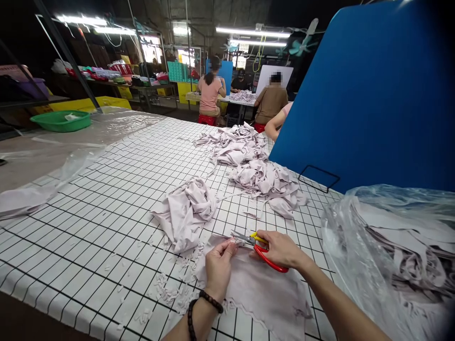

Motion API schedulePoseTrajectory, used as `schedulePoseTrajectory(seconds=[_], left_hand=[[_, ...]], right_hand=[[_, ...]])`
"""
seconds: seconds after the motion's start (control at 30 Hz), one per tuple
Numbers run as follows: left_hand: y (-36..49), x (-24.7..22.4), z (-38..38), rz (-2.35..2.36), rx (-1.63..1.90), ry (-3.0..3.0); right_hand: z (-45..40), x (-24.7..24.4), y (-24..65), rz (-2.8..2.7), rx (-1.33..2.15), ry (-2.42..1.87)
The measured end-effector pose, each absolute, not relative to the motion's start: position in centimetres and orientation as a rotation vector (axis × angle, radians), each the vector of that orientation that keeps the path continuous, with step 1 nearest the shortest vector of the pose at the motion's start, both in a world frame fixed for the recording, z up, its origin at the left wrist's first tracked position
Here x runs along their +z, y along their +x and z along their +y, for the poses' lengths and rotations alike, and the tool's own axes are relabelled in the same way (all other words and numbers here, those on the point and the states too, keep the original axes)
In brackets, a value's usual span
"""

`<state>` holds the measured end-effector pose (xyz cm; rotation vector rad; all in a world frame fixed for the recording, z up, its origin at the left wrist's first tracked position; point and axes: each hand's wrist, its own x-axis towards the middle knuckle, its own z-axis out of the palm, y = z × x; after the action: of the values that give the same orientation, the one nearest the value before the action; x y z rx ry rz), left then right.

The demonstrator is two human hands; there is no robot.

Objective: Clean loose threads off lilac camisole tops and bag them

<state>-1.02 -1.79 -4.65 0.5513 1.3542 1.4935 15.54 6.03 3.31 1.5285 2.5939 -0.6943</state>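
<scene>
In the head view a pale lilac fabric piece [261,284] lies spread on the grid-patterned table in front of me. My left hand [218,263], with dark beads round its wrist, pinches the fabric's upper edge. Red-and-yellow scissors [265,251] are gripped by my right hand [280,248]. Their blades point left, slightly parted, just above the pinched edge. Small cut scraps [170,289] are scattered left of my left hand. A crumpled fabric heap [188,208] sits just beyond the hands.
More fabric heaps [266,180] stretch toward the table's far end. A clear plastic bag [341,237] with folded fabric stands at right, below a tall blue board [373,94] with a black wire stand [320,177]. A green basin [62,121] is far left. Several people sit beyond.
</scene>
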Motion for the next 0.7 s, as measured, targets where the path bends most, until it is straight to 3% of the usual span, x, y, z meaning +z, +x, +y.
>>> schedulePoseTrajectory(seconds=[0.7], left_hand=[[-1.2, -4.6, -1.7, 1.360, 1.472, 0.678]], right_hand=[[5.6, 2.9, 14.7, 2.738, -0.372, 1.396]])
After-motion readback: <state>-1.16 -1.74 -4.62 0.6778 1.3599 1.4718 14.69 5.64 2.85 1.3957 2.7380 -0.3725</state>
